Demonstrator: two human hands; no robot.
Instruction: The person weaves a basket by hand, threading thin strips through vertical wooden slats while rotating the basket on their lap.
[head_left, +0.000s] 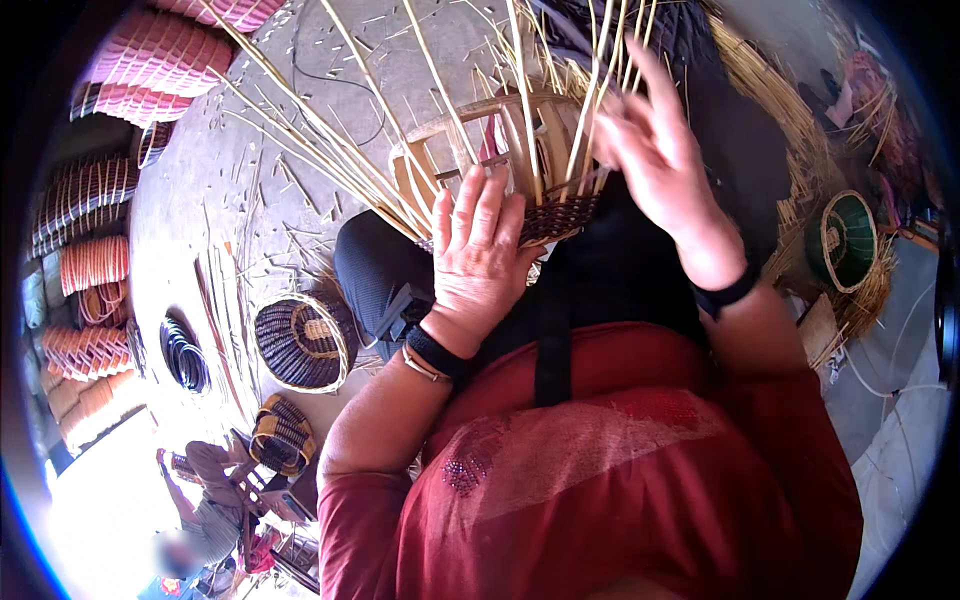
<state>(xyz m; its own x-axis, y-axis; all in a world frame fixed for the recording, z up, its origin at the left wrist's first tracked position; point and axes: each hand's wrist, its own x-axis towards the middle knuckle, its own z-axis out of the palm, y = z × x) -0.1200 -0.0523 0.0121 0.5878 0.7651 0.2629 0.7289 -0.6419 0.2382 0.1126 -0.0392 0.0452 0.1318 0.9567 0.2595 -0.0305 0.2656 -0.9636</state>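
Observation:
A partly woven basket rests across my lap, with a dark woven band [562,218] and long pale rods fanning up from it. Inside the rods is a wooden frame [430,152] with cut-out openings. My left hand [475,255] lies flat against the near side of the weave, fingers stretched out over the rods. Raised at the basket's right side is my right hand [660,165], beside the upright rods. One of its fingers points up; the others are blurred, so whether they grip a strand is unclear.
Finished dark basket [305,340] stands left of my knee, near a coil of black cord [184,355]. Stacked baskets [95,265] line the left side. A green-lined basket [842,242] and a straw bundle [775,80] lie right. Another person [205,520] sits lower left.

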